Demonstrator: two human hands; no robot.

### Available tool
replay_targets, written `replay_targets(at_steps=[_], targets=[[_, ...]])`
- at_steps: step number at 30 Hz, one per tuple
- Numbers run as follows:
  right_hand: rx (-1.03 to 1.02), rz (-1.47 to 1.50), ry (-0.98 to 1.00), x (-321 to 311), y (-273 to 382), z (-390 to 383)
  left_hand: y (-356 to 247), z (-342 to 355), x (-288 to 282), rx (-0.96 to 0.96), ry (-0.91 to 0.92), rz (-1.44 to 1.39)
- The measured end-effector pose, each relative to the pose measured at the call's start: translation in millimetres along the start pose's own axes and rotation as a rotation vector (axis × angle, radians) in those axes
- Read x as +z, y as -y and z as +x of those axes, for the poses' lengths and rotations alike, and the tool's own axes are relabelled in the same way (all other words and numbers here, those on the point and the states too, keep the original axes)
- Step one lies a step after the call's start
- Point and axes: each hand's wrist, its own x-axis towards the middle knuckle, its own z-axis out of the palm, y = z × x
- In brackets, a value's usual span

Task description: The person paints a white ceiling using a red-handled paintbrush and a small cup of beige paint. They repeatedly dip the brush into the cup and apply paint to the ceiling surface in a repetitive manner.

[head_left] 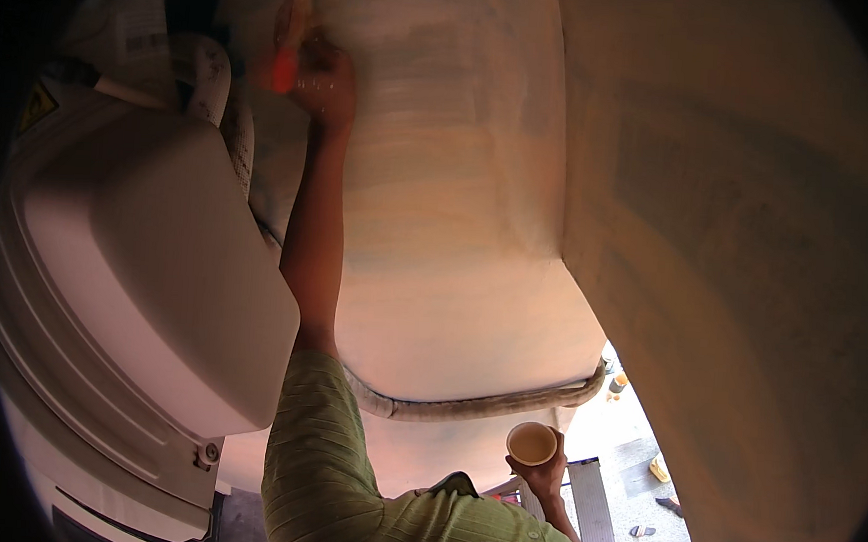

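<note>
Streaked, uneven bands cover the upper part of a pale, curving wall point(438, 202), with a bulky white casing point(156, 274) on the left and a lagged pipe point(485, 406) running lower down. High up, the left hand point(325, 78) grips a tool point(284, 69) with a red part, near the wall; the fingers look curled round it, but blur hides how they pinch — whether its tip touches the wall I cannot tell. Low on the right, the right hand point(539, 468) holds an open cup point(511, 447), its fingers curved around the side.

Judging by the streaks, spreading a coating is partway along: the upper stretch looks worked over, though unevenly, while the smoother lower stretch may be untouched or finished — wet and dry look alike here. How much the cup contains is unclear.
</note>
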Motion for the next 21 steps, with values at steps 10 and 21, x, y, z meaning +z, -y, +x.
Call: replay_targets(at_steps=[10, 21], targets=[[-0.003, 0.036, -0.002, 3.3, 0.9, -0.6, 8.2, 1.8, 10.9, 0.225, 0.013, 0.255], [-0.018, 0.013, 0.001, 1.9, 1.1, 3.4, -143.8, -46.7, 27.4, -0.535, 0.231, -0.239]])
